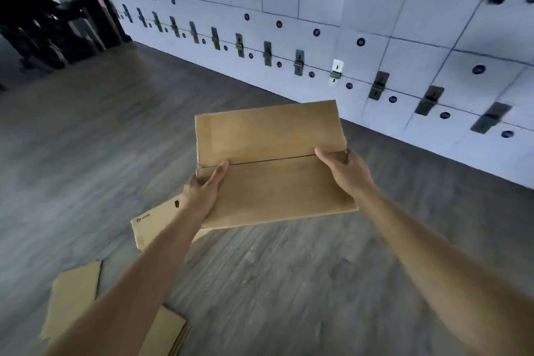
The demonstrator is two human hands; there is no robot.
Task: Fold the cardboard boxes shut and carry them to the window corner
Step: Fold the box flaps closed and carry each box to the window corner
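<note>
A brown cardboard box (271, 165) hangs in the air in front of me, its two top flaps folded shut and meeting at a seam across the middle. My left hand (203, 189) grips its left edge, thumb lying on the top near the seam and fingers curled under the side. My right hand (345, 169) grips the right edge at the seam, thumb on top. A second cardboard box (157, 224) with small printed marks lies on the floor below the held one, partly hidden by my left forearm.
Flat cardboard pieces (75, 300) lie on the grey wood-look floor at the lower left. A white wall of lockers (318, 23) with metal latches runs along the right and back. Dark shelving (49, 9) stands at the far left.
</note>
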